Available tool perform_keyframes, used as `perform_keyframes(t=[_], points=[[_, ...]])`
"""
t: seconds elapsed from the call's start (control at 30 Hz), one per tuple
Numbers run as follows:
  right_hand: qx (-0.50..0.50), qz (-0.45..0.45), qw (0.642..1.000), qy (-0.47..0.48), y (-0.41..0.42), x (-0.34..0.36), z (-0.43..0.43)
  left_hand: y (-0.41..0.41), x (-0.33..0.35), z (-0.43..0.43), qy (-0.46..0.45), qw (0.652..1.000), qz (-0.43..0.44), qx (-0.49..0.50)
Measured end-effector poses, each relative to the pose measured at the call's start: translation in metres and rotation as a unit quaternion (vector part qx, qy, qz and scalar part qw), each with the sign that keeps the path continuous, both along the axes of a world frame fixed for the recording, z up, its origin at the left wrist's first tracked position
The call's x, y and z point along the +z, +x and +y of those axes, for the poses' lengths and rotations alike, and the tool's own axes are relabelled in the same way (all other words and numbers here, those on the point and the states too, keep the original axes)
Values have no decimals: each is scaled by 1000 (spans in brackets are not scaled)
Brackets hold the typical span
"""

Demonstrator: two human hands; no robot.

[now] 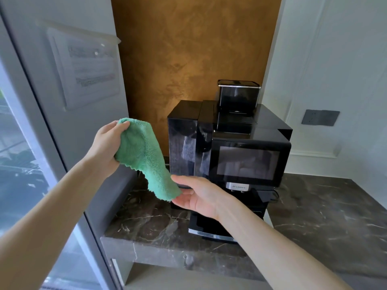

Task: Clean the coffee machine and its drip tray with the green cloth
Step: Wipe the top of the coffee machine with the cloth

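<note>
A fluffy green cloth (pixel 144 155) hangs in the air in front of the black coffee machine (pixel 230 147). My left hand (pixel 106 149) grips the cloth's upper end, its fingers curled over the top edge. My right hand (pixel 196 195) is below it, palm up, fingers straight, and the cloth's lower corner touches the fingertips. The machine has a dark screen (pixel 248 163), a spout under it and a bean hopper (pixel 238 95) on top. My right forearm hides most of the drip tray (pixel 201 228) at the machine's base.
The machine stands on a dark marble counter (pixel 326 216) with bare surface to its right and front left. A glass door with a posted notice (pixel 83 68) is on the left. Behind are a brown wall panel and a white wall with a grey socket (pixel 320 117).
</note>
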State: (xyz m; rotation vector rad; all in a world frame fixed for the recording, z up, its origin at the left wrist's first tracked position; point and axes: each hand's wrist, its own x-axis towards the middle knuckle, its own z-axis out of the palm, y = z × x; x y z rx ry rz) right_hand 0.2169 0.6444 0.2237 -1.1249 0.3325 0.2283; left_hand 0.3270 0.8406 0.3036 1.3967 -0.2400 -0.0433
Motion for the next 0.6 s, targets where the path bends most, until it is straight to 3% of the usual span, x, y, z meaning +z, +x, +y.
perform_keyframes(t=[0.1, 0.2, 0.27, 0.33, 0.47, 0.53, 0.6], points=[[-66, -49, 997, 6, 6, 3, -6, 4, -4, 6, 23, 1000, 0, 12], [-53, -120, 984, -124, 6, 19, -9, 10, -9, 17, 59, 998, -3, 17], [-29, -162, 931, -325, -1, 38, -9, 15, -13, 25, 65, 998, 8, 19], [-15, -192, 851, -489, -5, 56, -9, 18, -17, 34, 65, 997, 19, 22], [32, -214, 757, -617, 0, 82, -19, 19, -26, 42, 70, 997, 22, 1], [27, -226, 693, -684, 3, 88, -23, 17, -28, 44, 66, 998, 16, -8], [15, -233, 671, -704, 6, 96, -29, 16, -27, 45, 40, 999, 13, -21]])
